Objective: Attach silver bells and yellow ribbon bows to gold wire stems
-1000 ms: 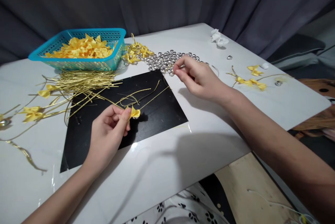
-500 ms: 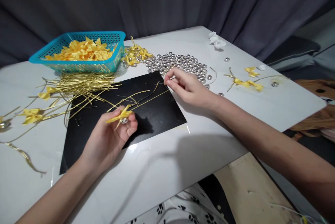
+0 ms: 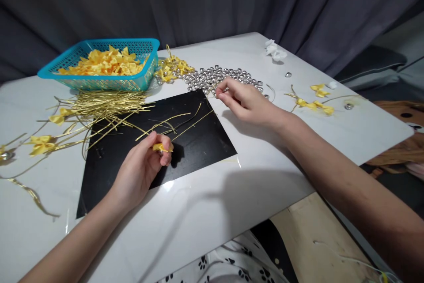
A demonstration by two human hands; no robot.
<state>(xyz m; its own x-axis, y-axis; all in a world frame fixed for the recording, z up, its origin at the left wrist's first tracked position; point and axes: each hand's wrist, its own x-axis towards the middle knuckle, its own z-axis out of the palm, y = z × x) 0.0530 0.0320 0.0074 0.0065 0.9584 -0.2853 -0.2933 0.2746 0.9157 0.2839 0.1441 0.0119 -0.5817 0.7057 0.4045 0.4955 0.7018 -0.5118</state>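
My left hand [image 3: 144,166] is closed over the black sheet, its thumb and fingers round a yellow ribbon bow [image 3: 160,147] with a small silver bell [image 3: 161,152] under it. A thin gold wire [image 3: 194,125] runs from near these fingers up and right across the sheet. At the near edge of a heap of silver bells [image 3: 212,79], my right hand [image 3: 243,99] has thumb and forefinger pinched together. Whatever lies in that pinch is too small to make out.
A blue basket [image 3: 99,81] of yellow bows stands at the back left. Gold wire strips [image 3: 109,103] lie in front, partly over the black sheet [image 3: 205,141]. Finished-looking bow pieces [image 3: 314,105] lie right, near white scraps [image 3: 274,51]. A grey curtain [image 3: 212,5] hangs behind.
My left fingers have curled further over the bow, which has turned and is now partly covered. My right hand has moved slightly right and away, nearer the bells.
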